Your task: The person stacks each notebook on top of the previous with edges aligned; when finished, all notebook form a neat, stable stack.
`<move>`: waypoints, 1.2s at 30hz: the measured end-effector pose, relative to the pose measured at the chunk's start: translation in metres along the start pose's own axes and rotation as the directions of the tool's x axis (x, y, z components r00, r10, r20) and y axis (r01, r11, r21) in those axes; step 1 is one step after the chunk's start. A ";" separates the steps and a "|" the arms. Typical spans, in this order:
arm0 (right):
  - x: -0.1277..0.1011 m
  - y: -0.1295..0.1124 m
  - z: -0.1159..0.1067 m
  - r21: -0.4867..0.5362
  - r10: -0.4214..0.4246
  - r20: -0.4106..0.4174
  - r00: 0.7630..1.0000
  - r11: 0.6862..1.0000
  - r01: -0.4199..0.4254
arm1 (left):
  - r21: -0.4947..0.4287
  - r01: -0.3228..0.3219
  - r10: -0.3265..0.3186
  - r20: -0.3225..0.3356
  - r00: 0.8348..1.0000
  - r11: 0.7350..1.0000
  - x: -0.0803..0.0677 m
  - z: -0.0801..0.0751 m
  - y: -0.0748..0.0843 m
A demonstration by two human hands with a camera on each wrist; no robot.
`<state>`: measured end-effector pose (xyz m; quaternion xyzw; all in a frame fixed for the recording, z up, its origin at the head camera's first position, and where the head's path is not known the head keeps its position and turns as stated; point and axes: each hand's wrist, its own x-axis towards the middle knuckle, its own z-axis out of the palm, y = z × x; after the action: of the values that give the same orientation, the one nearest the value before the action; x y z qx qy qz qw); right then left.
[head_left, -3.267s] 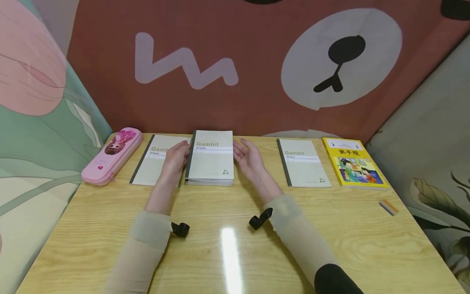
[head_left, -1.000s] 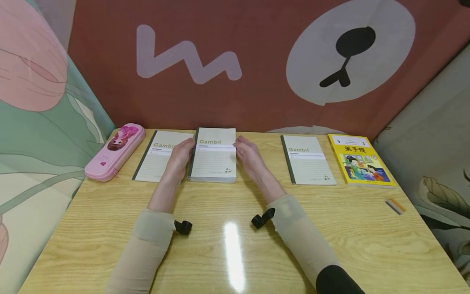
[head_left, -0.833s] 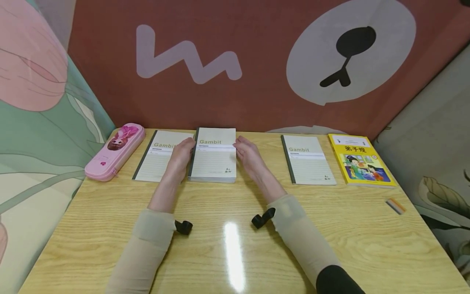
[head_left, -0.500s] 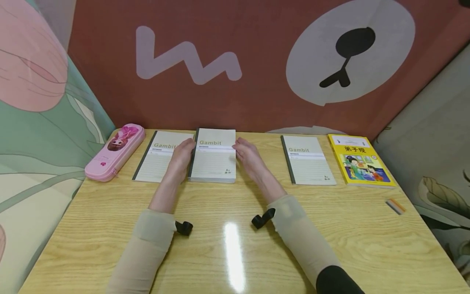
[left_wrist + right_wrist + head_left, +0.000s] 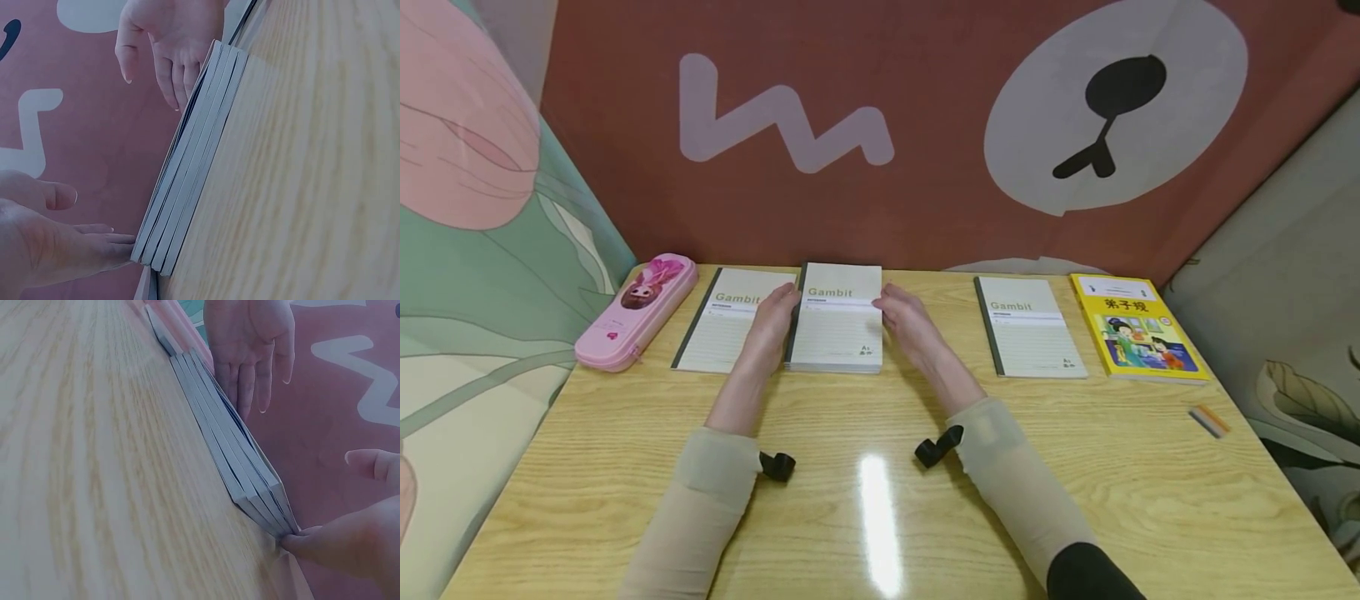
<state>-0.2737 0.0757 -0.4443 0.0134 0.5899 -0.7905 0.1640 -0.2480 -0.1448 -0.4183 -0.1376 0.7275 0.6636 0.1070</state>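
Right, I'm squaring the notebook stack (image 5: 837,321) at the table's (image 5: 880,500) far middle, left hand (image 5: 769,325) and right hand (image 5: 910,321) pressing its sides with straight fingers. Two single notebooks (image 5: 727,329) (image 5: 1028,327) are lying unstacked, so I'm judging this partway.

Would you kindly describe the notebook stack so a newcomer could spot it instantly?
Along the table's far edge lies a row of books. The stack sits second from the pink case, between both hands. Unlike the single notebooks beside it, it is several thick.
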 end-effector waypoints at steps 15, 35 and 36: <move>-0.018 -0.012 -0.027 -0.026 -0.030 -0.015 0.999 0.999 0.030 | -0.028 -0.155 0.153 -0.062 0.986 0.988 -0.012 0.006 0.009; -0.064 -0.069 -0.152 -0.358 -0.081 -0.029 0.996 0.931 0.065 | -0.140 -0.132 0.164 0.249 0.954 0.981 -0.011 0.136 0.014; -0.066 -0.071 -0.158 -0.366 -0.079 -0.031 0.996 0.929 0.062 | -0.152 -0.123 0.160 0.264 0.951 0.981 -0.011 0.142 0.014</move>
<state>-0.2578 0.2574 -0.4124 -0.0205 0.7300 -0.6722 0.1217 -0.2468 -0.0016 -0.4149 0.0017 0.6676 0.7294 0.1494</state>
